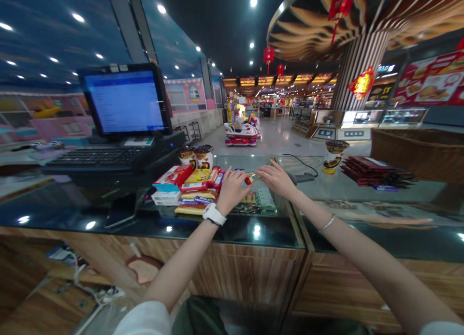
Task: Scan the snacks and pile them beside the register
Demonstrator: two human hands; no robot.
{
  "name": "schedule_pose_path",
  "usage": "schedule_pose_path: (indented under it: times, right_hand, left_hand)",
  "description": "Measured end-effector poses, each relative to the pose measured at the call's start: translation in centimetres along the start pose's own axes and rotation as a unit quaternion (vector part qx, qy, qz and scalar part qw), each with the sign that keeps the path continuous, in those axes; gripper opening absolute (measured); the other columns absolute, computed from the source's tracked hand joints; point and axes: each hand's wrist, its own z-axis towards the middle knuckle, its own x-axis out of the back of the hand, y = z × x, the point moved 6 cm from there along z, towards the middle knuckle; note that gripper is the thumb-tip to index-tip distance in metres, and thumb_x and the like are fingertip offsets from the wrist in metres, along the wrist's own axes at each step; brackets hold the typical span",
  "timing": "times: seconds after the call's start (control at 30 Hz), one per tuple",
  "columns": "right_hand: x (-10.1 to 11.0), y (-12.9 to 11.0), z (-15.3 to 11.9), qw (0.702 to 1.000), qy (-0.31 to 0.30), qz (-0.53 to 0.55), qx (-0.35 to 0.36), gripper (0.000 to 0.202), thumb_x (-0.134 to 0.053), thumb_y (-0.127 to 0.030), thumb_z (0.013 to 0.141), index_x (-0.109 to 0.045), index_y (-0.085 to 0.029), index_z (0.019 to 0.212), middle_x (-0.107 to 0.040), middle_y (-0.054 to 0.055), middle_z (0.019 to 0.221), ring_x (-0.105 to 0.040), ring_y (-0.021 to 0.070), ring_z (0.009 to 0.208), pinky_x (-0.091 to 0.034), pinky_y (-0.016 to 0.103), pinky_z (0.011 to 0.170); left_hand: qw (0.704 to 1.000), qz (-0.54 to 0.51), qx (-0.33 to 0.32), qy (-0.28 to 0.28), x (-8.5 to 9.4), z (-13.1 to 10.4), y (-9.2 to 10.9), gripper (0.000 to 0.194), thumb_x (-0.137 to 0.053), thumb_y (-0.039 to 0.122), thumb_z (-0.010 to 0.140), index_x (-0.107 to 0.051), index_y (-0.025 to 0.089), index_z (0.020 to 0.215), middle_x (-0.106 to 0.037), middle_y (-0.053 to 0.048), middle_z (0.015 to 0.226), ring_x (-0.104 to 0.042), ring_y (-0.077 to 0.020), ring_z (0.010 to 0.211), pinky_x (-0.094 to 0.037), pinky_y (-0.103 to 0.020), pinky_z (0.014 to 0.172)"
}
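Between my two hands, above the counter, is a small red-and-yellow packet (253, 179) with a pale label facing up. My left hand (232, 190), a white watch on its wrist, pinches the packet's left end. The fingers of my right hand (278, 180) close on the other end. A pile of snack packets (197, 195) in red, yellow and purple lies just left of my left hand, beside red boxes (174, 176). Partly behind my right hand lies a dark handheld scanner (304, 177) with a cable. Flat green packets (266, 199) rest below my hands.
A monitor (126, 103) and keyboard (96, 157) stand at the left, with a phone (122, 209) in front. Two cups (204, 156) stand behind the pile. Rightward are another cup (333, 156), stacked dark red packets (373, 172) and a brown basket (416, 153).
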Motion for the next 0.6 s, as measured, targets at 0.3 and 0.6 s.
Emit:
schedule_pose_path:
  times: [0.3, 0.6]
  right_hand:
    - [-4.6, -3.8, 6.0, 0.999, 0.018, 0.05, -0.008, 0.04, -0.049, -0.009, 0.089, -0.064, -0.024, 0.123, -0.068, 0.007, 0.126, -0.057, 0.0243, 0.123, -0.018, 0.06, 0.122]
    - [-8.0, -5.1, 8.7, 0.999, 0.011, 0.04, -0.023, 0.037, -0.049, -0.006, 0.088, -0.065, -0.023, 0.117, -0.067, 0.008, 0.118, -0.06, 0.0226, 0.113, -0.022, 0.056, 0.122]
  left_hand:
    - [0.987, 0.085, 0.124, 0.049, 2.6, -3.3, -5.0, 0.023, -0.066, 0.028, 0.087, -0.066, 0.023, 0.109, -0.072, -0.005, 0.109, -0.062, -0.026, 0.111, -0.026, -0.051, 0.119]
    - [0.976, 0.149, 0.156, 0.032, 2.6, -4.1, -7.8, 0.022, -0.064, 0.027, 0.087, -0.065, 0.021, 0.108, -0.072, -0.007, 0.108, -0.061, -0.0269, 0.109, -0.024, -0.05, 0.12]
